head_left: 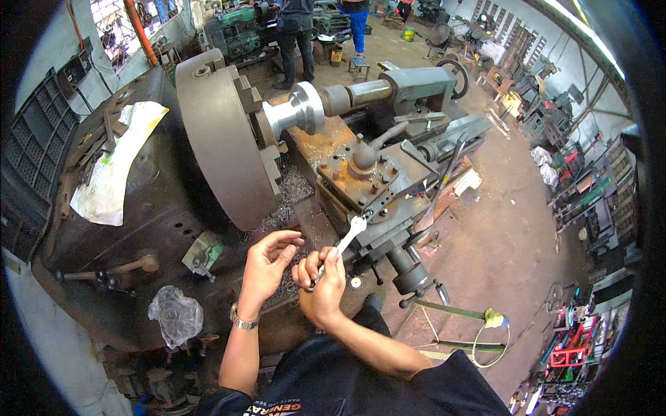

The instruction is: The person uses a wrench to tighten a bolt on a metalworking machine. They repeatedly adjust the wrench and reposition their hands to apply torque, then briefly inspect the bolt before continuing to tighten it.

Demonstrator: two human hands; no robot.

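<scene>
And here's the wrench (349, 239), slanting up from the right grip (322, 281), its bright end at the tool post (340, 178), touching or just short, I can't tell. Likely stiff steel, modestly heavy, perhaps oily-slick; best held low on the shank, where that grip wraps closed. The left grip (266, 265), half open alongside, looks empty. Beyond, the big chuck (220, 139)!

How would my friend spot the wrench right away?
Find the big lathe, then its rusty tool post. Just below that, look for the person's right hand. The wrench is the slim silver tool it grips, much brighter than the dark metal beside it.
</scene>
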